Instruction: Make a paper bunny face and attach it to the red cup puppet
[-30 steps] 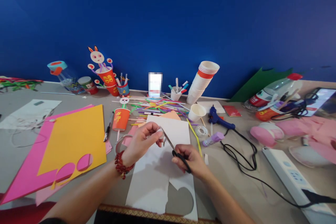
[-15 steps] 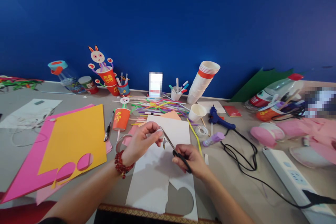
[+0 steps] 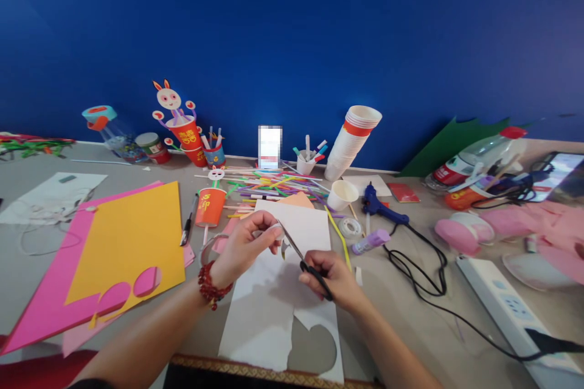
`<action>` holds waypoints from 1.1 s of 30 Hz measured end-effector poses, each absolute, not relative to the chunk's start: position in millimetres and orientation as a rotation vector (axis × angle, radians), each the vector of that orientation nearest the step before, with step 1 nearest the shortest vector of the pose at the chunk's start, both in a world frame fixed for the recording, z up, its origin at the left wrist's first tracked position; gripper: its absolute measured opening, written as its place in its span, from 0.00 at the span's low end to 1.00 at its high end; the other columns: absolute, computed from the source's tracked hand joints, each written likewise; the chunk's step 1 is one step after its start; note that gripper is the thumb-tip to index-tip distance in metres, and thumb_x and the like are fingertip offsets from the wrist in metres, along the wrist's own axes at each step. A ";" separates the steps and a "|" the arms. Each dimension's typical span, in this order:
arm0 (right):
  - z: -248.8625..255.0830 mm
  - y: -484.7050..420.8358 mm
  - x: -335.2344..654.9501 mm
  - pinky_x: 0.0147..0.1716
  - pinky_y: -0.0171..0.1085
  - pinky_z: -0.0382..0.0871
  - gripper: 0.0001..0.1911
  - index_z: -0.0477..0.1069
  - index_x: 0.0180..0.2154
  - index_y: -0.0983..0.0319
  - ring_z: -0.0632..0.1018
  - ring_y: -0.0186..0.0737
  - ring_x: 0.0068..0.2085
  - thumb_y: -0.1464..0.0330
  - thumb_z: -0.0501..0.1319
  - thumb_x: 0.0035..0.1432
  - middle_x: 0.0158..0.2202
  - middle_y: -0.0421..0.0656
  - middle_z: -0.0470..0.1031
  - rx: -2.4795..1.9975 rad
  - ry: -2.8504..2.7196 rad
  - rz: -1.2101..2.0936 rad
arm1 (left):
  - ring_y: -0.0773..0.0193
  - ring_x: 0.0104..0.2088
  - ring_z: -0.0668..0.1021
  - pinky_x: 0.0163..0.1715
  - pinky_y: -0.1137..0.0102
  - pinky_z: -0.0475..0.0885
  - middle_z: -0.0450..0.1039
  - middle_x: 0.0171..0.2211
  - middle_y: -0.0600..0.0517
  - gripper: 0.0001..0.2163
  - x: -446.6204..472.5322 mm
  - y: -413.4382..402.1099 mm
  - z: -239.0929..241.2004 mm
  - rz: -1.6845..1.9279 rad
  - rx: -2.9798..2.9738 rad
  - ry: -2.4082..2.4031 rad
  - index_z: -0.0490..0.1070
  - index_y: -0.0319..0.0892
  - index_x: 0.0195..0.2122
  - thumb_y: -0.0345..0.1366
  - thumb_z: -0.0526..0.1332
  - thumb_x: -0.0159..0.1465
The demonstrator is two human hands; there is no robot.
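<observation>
Sheet [image 3: 260,310], worktop [image 3: 392,310] front edge: already cut into | left hand [image 3: 249,243]: pinching white piece [image 3: 281,234] | right hand [image 3: 332,278]: gripping scissors [image 3: 298,253] | trimming seemingly unfinished

Greyish tabletop [image 3: 392,328], pretty crowded. Along the far edge, left to right: clear bottle [image 3: 119,141], small tin [image 3: 152,147], white cup of markers [image 3: 305,164], leaning paper cup stack [image 3: 347,149]. Colourful straws [image 3: 285,181] are heaped just in from the middle of that edge. White sheet [image 3: 255,322] reaches the near edge, pink sheet [image 3: 43,313] sprawls toward the near left corner, power strip [image 3: 495,282] sits over by the right.
</observation>
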State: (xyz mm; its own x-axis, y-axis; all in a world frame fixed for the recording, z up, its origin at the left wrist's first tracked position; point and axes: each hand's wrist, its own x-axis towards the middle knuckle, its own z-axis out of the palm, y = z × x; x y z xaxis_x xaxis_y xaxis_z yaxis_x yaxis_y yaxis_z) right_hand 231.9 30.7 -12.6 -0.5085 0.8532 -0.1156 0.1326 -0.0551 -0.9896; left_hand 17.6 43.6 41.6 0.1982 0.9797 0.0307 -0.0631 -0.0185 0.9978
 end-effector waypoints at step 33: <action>-10.0 29.9 230.5 0.14 0.27 0.51 0.30 0.57 0.21 0.59 0.61 0.27 0.15 0.46 0.69 0.46 0.13 0.33 0.62 -1.095 -1.612 1.698 | 0.71 0.22 0.71 0.25 0.74 0.69 0.70 0.23 0.56 0.12 18.0 42.3 40.7 1.029 1.203 1.046 0.67 0.40 0.30 0.44 0.66 0.60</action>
